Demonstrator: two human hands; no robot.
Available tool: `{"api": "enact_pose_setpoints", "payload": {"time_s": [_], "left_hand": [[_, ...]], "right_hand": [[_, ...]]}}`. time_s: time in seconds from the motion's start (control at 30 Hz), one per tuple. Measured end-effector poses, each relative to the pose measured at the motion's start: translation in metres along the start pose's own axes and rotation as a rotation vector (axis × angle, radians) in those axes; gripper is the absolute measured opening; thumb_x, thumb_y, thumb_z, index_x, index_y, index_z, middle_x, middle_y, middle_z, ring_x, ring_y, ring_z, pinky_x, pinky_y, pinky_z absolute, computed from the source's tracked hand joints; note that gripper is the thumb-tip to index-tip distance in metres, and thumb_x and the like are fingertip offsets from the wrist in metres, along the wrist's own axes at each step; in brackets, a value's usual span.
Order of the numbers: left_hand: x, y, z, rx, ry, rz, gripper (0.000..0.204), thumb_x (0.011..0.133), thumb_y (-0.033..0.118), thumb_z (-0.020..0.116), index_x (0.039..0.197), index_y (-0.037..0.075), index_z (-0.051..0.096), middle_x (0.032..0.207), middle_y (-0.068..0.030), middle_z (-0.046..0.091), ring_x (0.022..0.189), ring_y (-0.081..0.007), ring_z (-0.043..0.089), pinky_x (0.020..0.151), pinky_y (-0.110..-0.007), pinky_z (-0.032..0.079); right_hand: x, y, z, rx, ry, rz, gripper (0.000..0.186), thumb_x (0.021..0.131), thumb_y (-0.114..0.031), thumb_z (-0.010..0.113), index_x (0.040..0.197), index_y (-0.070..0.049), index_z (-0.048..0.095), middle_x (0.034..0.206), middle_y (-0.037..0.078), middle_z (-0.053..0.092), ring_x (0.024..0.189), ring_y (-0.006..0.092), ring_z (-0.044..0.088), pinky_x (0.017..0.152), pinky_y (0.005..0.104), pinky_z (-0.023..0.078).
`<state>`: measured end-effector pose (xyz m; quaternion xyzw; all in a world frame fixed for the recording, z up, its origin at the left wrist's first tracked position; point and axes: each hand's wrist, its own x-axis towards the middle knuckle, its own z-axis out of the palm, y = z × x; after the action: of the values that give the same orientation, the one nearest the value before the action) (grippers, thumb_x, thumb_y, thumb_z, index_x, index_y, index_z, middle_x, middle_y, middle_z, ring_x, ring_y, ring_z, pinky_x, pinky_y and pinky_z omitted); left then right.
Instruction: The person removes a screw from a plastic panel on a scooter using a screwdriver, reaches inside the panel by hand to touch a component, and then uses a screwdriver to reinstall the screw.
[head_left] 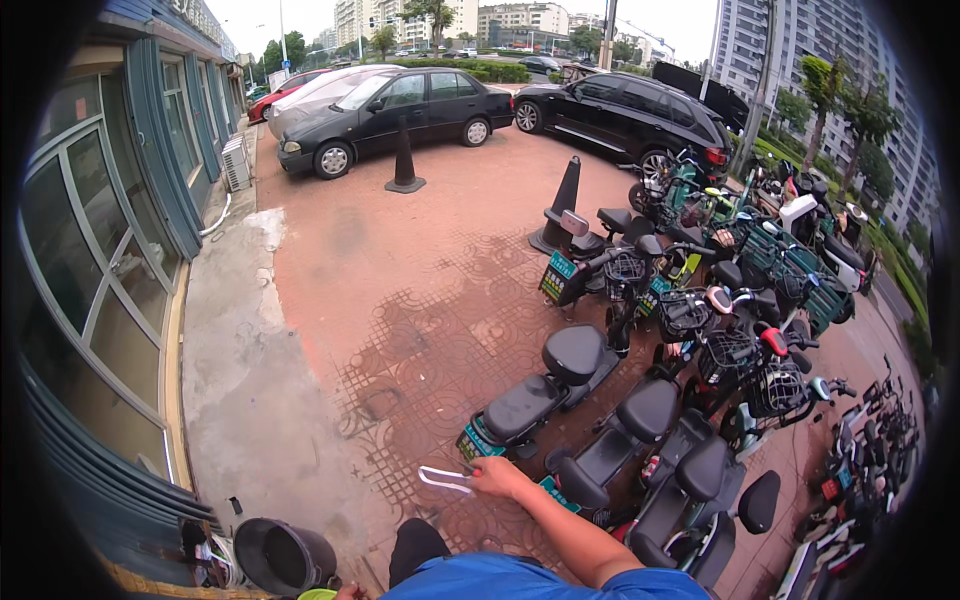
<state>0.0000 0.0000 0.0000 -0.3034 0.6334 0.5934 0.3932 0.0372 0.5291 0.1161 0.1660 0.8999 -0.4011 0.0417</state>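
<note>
My right hand (pixel 495 474) reaches forward below the middle of the view, closed on a flat tool (pixel 444 480) with a pale-edged, blade-like end and a short handle, held beside the parked scooters (pixel 510 405). My left hand (pixel 348 592) barely shows at the lower edge, near a bright green container (pixel 318 595); its fingers and anything in them are hidden. A large dark bucket (pixel 285 555) stands at the lower left, by the building's wall, with smaller items (pixel 215 560) beside it.
Rows of scooters and bikes (pixel 760 340) fill the right. Two black cones (pixel 404 160) stand on red paving (pixel 360 260). Parked cars (pixel 420 105) line the back. A concrete strip (pixel 225 330) runs along the glass-doored building (pixel 110 260) at left, past an air-conditioner unit (pixel 236 160).
</note>
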Motion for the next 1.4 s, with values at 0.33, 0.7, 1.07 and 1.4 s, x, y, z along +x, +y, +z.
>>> {"api": "enact_pose_setpoints", "payload": {"time_s": [0.33, 0.7, 1.07, 1.4], "left_hand": [[0.156, 0.246, 0.046, 0.080, 0.080, -0.126, 0.019, 0.102, 0.018, 0.065, 0.116, 0.006, 0.065, 0.092, -0.0081, 0.069, 0.071, -0.0179, 0.057, 0.062, -0.036, 0.048], [0.385, 0.758, 0.294, 0.231, -0.143, 0.495, 0.016, 0.102, 0.015, 0.068, 0.113, 0.003, 0.067, 0.084, -0.0061, 0.070, 0.058, -0.0118, 0.055, 0.049, -0.028, 0.045], [0.531, 0.781, 0.476, 0.522, -0.106, -0.023, 0.017, 0.101, 0.017, 0.069, 0.110, 0.003, 0.068, 0.083, -0.0095, 0.073, 0.058, -0.0179, 0.057, 0.052, -0.035, 0.049], [0.584, 0.895, 0.694, 0.834, -0.156, -0.143, 0.023, 0.103, 0.028, 0.072, 0.105, 0.005, 0.067, 0.088, -0.0108, 0.074, 0.062, -0.0192, 0.056, 0.058, -0.035, 0.049]], "right_hand": [[0.267, 0.023, -0.057, 0.966, 0.524, 0.334, 0.022, 0.098, -0.006, 0.072, 0.117, 0.005, 0.068, 0.089, 0.010, 0.077, 0.078, 0.0170, 0.076, 0.069, 0.0303, 0.062], [0.384, 0.110, -0.237, 0.518, 1.470, 0.617, 0.022, 0.094, -0.008, 0.072, 0.115, -0.002, 0.075, 0.085, 0.007, 0.075, 0.074, 0.0155, 0.071, 0.070, 0.0314, 0.056], [0.512, 0.256, -0.394, 0.078, 1.495, 1.023, 0.024, 0.089, -0.016, 0.073, 0.112, -0.010, 0.079, 0.091, 0.019, 0.077, 0.089, 0.0393, 0.075, 0.080, 0.0475, 0.058], [0.732, 0.339, -0.394, 0.121, 0.640, 0.949, 0.026, 0.086, -0.023, 0.071, 0.109, -0.011, 0.078, 0.100, 0.023, 0.076, 0.100, 0.0457, 0.072, 0.091, 0.0547, 0.057]]}}
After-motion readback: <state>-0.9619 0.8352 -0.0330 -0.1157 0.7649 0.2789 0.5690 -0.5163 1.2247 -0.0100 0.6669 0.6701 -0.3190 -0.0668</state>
